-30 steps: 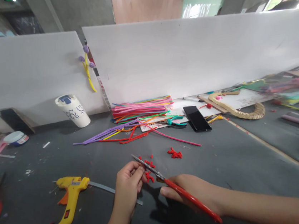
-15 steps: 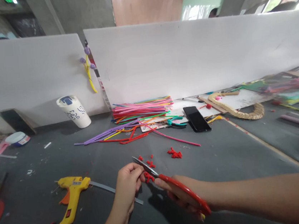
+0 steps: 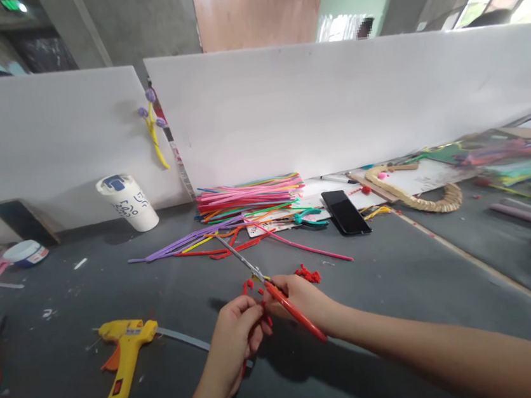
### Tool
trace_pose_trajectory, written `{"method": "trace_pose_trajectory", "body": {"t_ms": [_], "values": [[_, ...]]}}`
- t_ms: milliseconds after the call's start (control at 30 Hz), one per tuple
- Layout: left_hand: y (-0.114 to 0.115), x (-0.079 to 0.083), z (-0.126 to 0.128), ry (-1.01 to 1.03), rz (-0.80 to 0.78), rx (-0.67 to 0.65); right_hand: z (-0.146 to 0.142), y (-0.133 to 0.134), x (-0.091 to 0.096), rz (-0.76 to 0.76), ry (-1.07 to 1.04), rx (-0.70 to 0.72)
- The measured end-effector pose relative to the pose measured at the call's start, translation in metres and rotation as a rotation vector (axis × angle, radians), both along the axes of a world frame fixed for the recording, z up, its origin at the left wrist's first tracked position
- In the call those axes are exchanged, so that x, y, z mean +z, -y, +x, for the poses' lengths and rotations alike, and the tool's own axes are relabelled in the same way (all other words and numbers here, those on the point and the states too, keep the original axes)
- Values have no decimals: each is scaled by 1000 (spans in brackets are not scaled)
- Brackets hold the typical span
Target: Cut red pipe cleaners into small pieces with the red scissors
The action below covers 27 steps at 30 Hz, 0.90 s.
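Observation:
My right hand (image 3: 298, 294) is closed around red-handled scissors (image 3: 294, 316), their blades pointing up and left over the table. Beside it, my left hand (image 3: 237, 330) pinches a red pipe cleaner (image 3: 268, 320); most of it is hidden by the fingers, and a red bit shows under the palm. The fingertips of both hands meet or nearly meet at this piece. Just beyond them lie small cut red pieces (image 3: 250, 284), partly behind the scissors. A small heap of red pieces (image 3: 309, 275) sits past my right hand.
Left of my hands lies a yellow glue gun (image 3: 128, 349) with a glue stick in it. Farther back are a pipe cleaner bundle (image 3: 250, 195), loose purple pipe cleaners (image 3: 188, 238), teal-handled pliers (image 3: 310, 219), a phone (image 3: 346, 212) and a white cup (image 3: 128, 204). A white partition (image 3: 322, 103) stands behind.
My right hand has turned the scissors, so the blades now point farther up and away from my left fingers. Its fingertips have come in close to my left hand's.

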<state>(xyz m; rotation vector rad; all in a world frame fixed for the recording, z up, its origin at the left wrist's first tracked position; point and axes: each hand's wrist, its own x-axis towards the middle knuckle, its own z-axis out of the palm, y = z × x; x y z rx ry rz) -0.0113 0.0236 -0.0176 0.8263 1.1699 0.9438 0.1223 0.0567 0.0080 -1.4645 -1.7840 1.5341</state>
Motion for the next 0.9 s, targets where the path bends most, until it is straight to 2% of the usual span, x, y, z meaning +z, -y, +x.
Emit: {"method": "trace_pose_trajectory", "body": {"t_ms": [100, 400, 667, 800, 900], "values": [[0, 1, -1, 13, -21, -4, 0, 0, -4, 49, -27, 10], [-1, 0, 0, -22, -16, -60, 4, -3, -5, 38, -6, 19], [-1, 2, 1, -21, -1, -5, 7, -5, -6, 67, 5, 7], [-2, 6, -2, -12, 59, 123, 20, -5, 3, 175, 133, 130], [-3, 6, -6, -7, 91, 206, 34, 2, 15, 147, 238, 304]]}}
